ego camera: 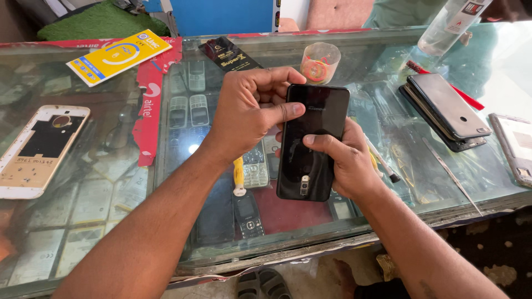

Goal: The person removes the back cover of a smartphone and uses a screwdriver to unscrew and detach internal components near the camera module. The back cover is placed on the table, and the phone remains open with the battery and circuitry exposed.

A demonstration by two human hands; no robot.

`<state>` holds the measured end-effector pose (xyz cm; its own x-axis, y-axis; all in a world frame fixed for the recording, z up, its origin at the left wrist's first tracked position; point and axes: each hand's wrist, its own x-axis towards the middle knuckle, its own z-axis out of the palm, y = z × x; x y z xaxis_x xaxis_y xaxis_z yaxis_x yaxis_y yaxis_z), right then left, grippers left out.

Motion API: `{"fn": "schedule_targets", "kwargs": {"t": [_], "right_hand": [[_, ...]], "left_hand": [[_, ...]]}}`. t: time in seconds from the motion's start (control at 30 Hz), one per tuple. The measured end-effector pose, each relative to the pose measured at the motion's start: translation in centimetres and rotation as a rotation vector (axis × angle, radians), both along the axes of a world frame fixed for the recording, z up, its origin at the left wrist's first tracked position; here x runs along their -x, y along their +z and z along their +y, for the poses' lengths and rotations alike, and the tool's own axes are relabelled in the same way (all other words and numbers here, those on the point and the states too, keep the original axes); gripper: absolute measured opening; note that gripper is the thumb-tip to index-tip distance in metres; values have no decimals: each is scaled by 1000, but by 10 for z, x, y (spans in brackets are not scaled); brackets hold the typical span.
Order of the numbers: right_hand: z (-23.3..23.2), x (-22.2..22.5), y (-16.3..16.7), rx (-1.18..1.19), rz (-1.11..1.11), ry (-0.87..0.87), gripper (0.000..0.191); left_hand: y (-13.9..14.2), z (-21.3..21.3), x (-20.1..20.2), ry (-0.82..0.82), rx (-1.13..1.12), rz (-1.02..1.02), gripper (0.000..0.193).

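Observation:
Both my hands hold a black phone (310, 160) back side up above the glass counter (111, 182). My left hand (246, 113) grips its upper left edge, thumb pressed across the back. My right hand (343, 163) cups the right side from below, with the index finger lying on the back cover. The phone's camera lens sits near its lower end, toward me.
A white phone frame (36, 149) lies at the left. Two stacked dark phones (446, 111) and another device (515, 147) rest at the right. A plastic cup (320, 62), yellow card (119, 55), black packet (230, 54), yellow-handled screwdriver (239, 176) and thin metal tool (451, 176) lie around. Old handsets show under the glass.

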<state>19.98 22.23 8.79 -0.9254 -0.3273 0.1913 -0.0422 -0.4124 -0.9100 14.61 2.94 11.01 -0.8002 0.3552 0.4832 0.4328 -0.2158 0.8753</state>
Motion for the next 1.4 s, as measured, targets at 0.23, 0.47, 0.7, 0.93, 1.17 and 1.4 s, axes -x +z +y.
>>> {"fn": "schedule_targets", "kwargs": {"t": [0.23,0.47,0.7,0.93,1.17,1.4], "right_hand": [[1,1,-12,-261,222,-270,31],[0,-10,-19,-625,609,-632,22],[-1,-11,-25,-783,862,-820,18],[3,-10,-30,-831,931,-897,24],[7,-5,-36,-777,1008,-932,18],[9,-7,-34,-721,1074,-917,31]], "left_hand": [[6,4,-14,242,180,341,36],[13,13,-37,410,211,565,35],[5,23,-53,503,139,616,32],[4,25,-55,419,30,608,30],[4,23,-55,272,-41,563,29],[7,22,-56,190,-43,542,32]]}}
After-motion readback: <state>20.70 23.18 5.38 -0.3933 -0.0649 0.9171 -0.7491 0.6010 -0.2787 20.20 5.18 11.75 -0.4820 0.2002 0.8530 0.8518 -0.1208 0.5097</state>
